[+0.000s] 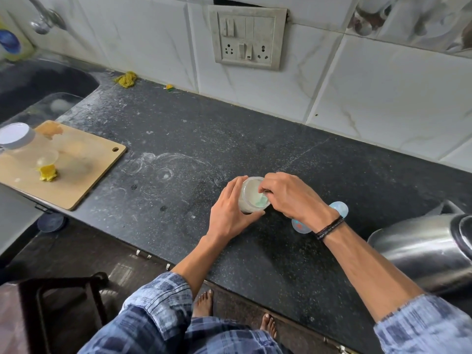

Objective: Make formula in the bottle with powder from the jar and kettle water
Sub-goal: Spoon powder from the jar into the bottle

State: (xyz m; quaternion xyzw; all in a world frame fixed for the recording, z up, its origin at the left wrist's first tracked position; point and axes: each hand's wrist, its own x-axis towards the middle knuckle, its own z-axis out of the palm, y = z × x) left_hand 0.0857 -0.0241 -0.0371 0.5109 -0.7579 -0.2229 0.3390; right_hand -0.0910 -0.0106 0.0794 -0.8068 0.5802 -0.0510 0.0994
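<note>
An open clear jar (251,194) of white powder stands on the black counter (178,149). My left hand (231,210) wraps around its side. My right hand (291,198) reaches over the jar's mouth, its fingers pinched on a pale green scoop (263,199) that dips into the powder. The baby bottle (339,209), clear with blue and red marks, sits just behind my right wrist and is mostly hidden by it. The steel kettle (424,249) stands at the right edge of the counter.
A wooden cutting board (76,169) at the left holds a white lid (16,135), a small clear cup (47,158) and a yellow lump. A sink (38,85) lies at far left. A switch panel (247,38) is on the tiled wall.
</note>
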